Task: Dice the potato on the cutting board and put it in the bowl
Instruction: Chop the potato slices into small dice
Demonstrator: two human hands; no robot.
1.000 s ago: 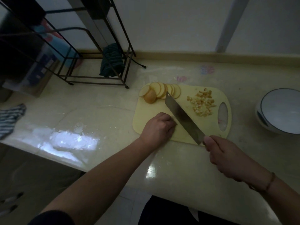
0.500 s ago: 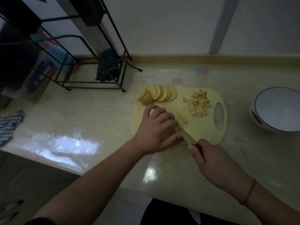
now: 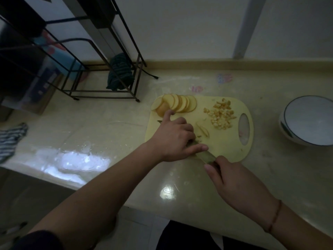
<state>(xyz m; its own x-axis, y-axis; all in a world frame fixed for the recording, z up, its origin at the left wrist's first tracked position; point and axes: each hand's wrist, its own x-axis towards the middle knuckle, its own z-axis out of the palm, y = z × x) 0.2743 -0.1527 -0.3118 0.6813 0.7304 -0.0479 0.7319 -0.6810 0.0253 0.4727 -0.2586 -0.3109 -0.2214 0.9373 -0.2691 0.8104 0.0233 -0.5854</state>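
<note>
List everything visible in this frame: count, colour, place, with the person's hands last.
cutting board: one, pale yellow, counter centre
potato slices: a fanned stack, yellow, board's far left
diced potato: one pile, yellow, board's far right
knife: one, steel, across board's near edge
bowl: one, white, right of board
wire rack: one, black, far left
striped cloth: one, left edge
left hand: over the blade
right hand: grip on knife handle

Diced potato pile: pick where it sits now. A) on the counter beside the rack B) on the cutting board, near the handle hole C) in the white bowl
B: the diced potato pile lies on the cutting board, left of its handle hole; the bowl holds none.
</note>
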